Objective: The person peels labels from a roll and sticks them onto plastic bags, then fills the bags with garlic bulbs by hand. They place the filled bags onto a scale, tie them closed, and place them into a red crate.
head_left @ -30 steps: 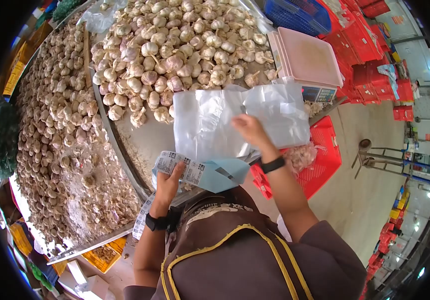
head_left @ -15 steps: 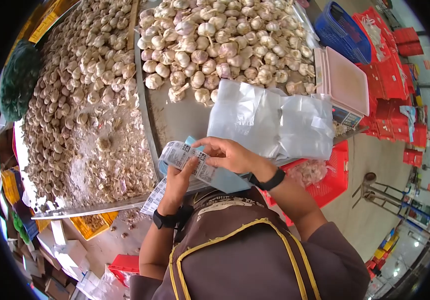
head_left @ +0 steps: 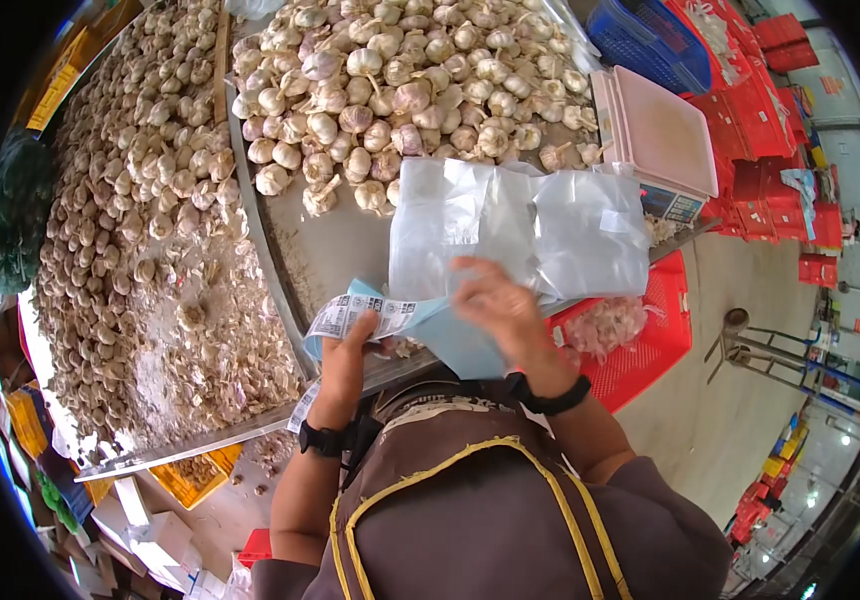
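My left hand [head_left: 343,365] is closed on a strip of printed labels [head_left: 358,316] with a light-blue backing. The strip bends over the thumb, and its lower end hangs beside my wrist. A bare stretch of the blue backing [head_left: 458,338] runs right, toward my other hand. My right hand [head_left: 506,315] is raised over the front edge of the clear plastic bags [head_left: 465,225]; its fingers are somewhat blurred but look apart, with nothing visible in them. The bags lie flat on the metal table [head_left: 335,250], in front of a heap of garlic bulbs [head_left: 410,95].
More garlic [head_left: 90,270] and loose skins cover the left section beyond a metal divider [head_left: 268,255]. A scale [head_left: 662,130] stands right of the bags, with a blue basket [head_left: 650,45] behind it. Beside me on the right is a red crate [head_left: 640,350] holding clear plastic.
My right hand has left the label strip and moved right, toward the bags. More bare blue backing shows between my hands. The whole view has shifted slightly.
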Available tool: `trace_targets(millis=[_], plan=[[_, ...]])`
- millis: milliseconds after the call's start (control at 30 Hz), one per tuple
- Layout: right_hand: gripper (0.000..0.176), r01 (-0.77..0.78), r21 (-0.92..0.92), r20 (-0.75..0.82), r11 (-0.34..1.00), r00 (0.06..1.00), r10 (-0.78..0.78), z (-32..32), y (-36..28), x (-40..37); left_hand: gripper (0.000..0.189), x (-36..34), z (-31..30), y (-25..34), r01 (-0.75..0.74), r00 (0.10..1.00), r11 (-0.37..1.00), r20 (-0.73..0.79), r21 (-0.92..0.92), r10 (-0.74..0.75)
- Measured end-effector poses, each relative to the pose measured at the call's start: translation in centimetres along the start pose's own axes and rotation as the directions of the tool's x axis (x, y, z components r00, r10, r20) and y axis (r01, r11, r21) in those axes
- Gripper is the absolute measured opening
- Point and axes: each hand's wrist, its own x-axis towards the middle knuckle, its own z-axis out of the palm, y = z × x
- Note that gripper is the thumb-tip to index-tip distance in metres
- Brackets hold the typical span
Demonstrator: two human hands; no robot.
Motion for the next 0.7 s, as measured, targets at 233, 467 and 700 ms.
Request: trace_targets(millis=[233, 467, 700], plan=[[0.020, 0.177, 0.424, -0.508, 0.888, 0.859, 0.071, -13.4, -0.8, 0.3, 0.031, 5.2, 4.1, -3.9, -0.348, 0.851, 0.807, 0.522, 0.477, 0.059], [0.026, -0.043, 0.278, -0.466, 0.960, 0.868, 0.174, -12.7, 1.7, 3.0, 0.058, 13.1, 4.3, -3.7, -0.345, 0.928, 0.829, 0.291, 0.440, 0.231], [0.021, -0.338, 0.103, -0.259, 0.935, 0.899, 0.353, -7.5, 5.4, 9.4, 0.059, 11.3, 3.1, -1.2, -0.220, 0.969, 0.963, 0.146, 0.155, 0.198]])
